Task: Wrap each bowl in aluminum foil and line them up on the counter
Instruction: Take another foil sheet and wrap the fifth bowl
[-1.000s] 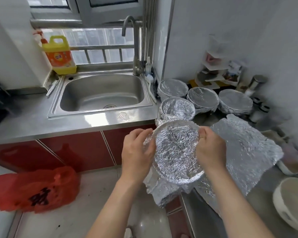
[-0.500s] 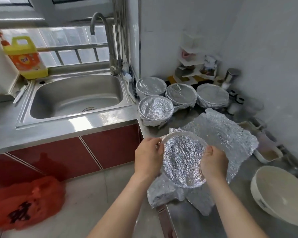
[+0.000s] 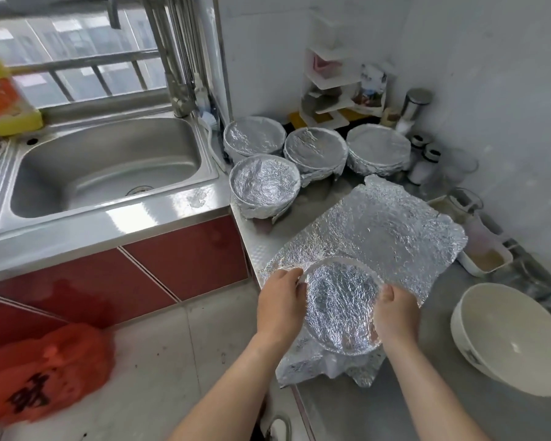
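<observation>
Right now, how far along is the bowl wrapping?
Done: three wrapped bowls sit in a back row on the counter, a fourth wrapped bowl in front of them. In hand: the left hand and right hand grip a fifth bowl, foil over its mouth, loose edges hanging below. Left: tucking that foil, wrapping the bare white bowl, and lining them up.

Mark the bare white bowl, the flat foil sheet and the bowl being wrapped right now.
bare white bowl [image 3: 509, 338], head view, on its inner wall.
flat foil sheet [image 3: 392, 230], head view, on its crinkled middle.
bowl being wrapped [image 3: 342, 308], head view, on the foil over its mouth.
</observation>
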